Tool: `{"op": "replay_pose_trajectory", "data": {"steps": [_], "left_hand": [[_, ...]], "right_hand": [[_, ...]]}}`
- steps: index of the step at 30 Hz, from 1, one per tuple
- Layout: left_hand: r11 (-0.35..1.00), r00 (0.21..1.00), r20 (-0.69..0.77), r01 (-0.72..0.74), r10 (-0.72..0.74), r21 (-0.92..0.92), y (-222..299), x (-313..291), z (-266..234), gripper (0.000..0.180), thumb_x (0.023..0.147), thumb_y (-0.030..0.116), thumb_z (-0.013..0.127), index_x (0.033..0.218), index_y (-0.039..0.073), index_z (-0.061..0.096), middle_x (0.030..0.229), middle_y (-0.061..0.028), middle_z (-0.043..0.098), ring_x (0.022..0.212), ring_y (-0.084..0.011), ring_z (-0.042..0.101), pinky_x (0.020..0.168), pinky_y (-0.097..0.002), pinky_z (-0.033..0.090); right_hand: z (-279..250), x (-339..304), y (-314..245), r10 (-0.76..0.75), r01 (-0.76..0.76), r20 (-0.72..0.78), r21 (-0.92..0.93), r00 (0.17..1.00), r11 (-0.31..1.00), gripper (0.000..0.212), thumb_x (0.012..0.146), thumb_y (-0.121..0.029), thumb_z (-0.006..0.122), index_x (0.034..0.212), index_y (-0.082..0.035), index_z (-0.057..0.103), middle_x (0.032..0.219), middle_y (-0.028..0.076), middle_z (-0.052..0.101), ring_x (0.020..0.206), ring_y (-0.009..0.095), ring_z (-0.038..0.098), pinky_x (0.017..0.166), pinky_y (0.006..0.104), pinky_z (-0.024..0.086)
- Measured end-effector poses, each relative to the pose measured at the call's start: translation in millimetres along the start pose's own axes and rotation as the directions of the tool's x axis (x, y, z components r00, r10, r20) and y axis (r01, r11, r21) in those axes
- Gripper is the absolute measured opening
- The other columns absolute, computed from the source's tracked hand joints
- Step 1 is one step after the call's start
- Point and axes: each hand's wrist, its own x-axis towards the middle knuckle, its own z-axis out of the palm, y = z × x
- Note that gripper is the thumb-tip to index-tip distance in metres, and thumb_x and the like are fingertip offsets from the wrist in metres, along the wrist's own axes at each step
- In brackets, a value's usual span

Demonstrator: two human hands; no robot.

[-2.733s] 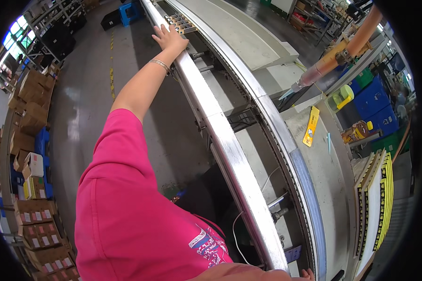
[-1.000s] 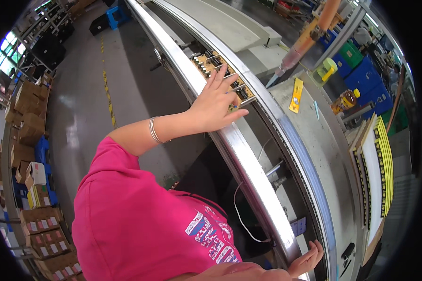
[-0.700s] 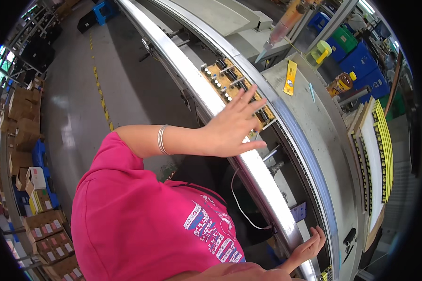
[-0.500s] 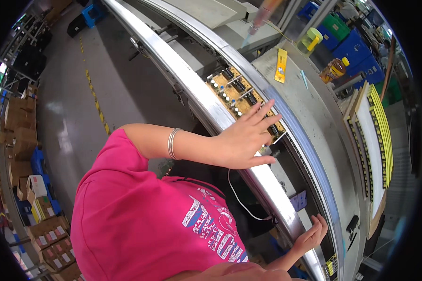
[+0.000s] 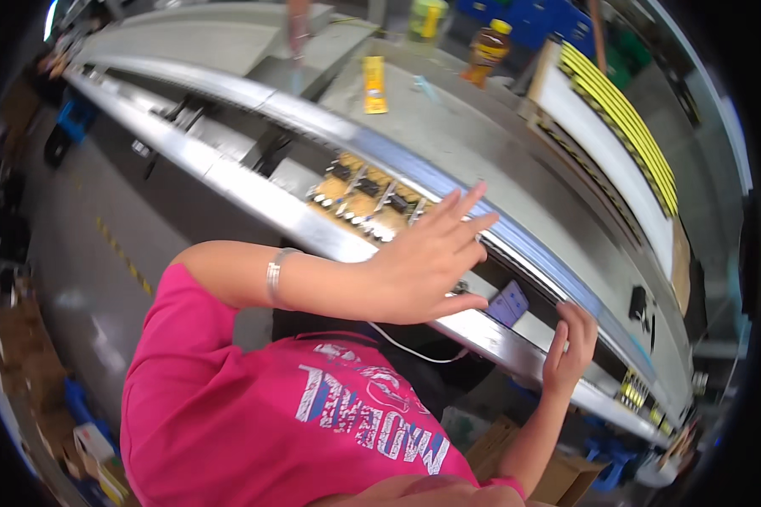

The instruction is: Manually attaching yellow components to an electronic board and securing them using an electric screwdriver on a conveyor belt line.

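A tan circuit board panel [image 5: 386, 225] with black and white components lies between the metal rails of the conveyor line. My left hand [image 5: 427, 264] is spread over the panel's right end and hides part of it; whether the fingertips touch it I cannot tell. To the right, my right hand [image 5: 573, 346] is raised over the rails with its fingers slightly bent and apart, and nothing shows in it. Between the two hands, a phone-like flat device [image 5: 507, 304] with a lit purple screen rests inside the line.
Beyond the far rail [image 5: 380, 152], a grey worktop holds a yellow packet [image 5: 375, 84], a bottle with a yellow cap [image 5: 487, 52] and a yellow-striped stack of boards [image 5: 621, 118]. A small black object [image 5: 641, 302] lies at the right. More boards [image 5: 634, 390] sit further down the line.
The view has turned, so the line now slants more across the picture. My right hand has lifted and come closer to the phone-like device. My left hand stays spread by the panel's end.
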Motion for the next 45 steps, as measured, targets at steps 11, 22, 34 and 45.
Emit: {"op": "replay_pose_trajectory", "data": {"steps": [11,22,34,45], "left_hand": [[0.907,0.883,-0.282,-0.289,0.376,0.306,-106.9,263.0,8.9,0.043,0.097,0.024,0.065,0.132,0.002,0.054,0.097,-0.0116,0.066,0.084,-0.0278,0.066,0.077,-0.0369,0.055],[0.966,0.993,-0.098,0.092,-0.070,0.242,-139.1,295.5,39.9,0.025,0.088,0.014,0.060,0.104,-0.003,0.070,0.109,-0.0235,0.064,0.097,-0.0427,0.062,0.089,-0.0465,0.051],[0.961,0.933,-0.251,0.275,-0.258,0.031,-63.0,203.7,1.5,0.026,0.089,0.023,0.070,0.101,0.000,0.070,0.098,-0.0133,0.067,0.090,-0.0274,0.063,0.083,-0.0377,0.051],[0.972,0.963,0.240,0.163,-0.120,-0.169,-87.4,27.5,6.8,0.022,0.078,0.020,0.083,0.098,0.012,0.076,0.096,0.0023,0.072,0.098,-0.0172,0.059,0.090,-0.0324,0.045]], "right_hand": [[-87.2,197.4,169.5,0.170,-0.275,-0.369,-0.255,0.914,0.927,0.056,0.095,-0.024,0.065,0.147,-0.009,0.049,0.141,0.014,0.055,0.122,0.030,0.057,0.098,0.0389,0.049],[-71.7,213.1,207.0,0.192,-0.300,-0.304,-0.363,0.933,0.882,0.040,0.098,-0.023,0.066,0.132,-0.002,0.063,0.121,0.012,0.069,0.102,0.023,0.069,0.090,0.0319,0.055],[71.3,68.6,2.8,0.040,-0.048,0.027,0.491,0.999,0.870,0.031,0.086,0.000,0.072,0.117,-0.003,0.070,0.106,0.006,0.067,0.083,0.014,0.061,0.074,0.0249,0.051],[118.0,59.9,-28.9,-0.068,0.000,0.188,0.339,0.980,0.941,0.024,0.082,-0.005,0.075,0.106,-0.001,0.072,0.103,0.007,0.066,0.087,0.020,0.060,0.076,0.0298,0.049]]}}
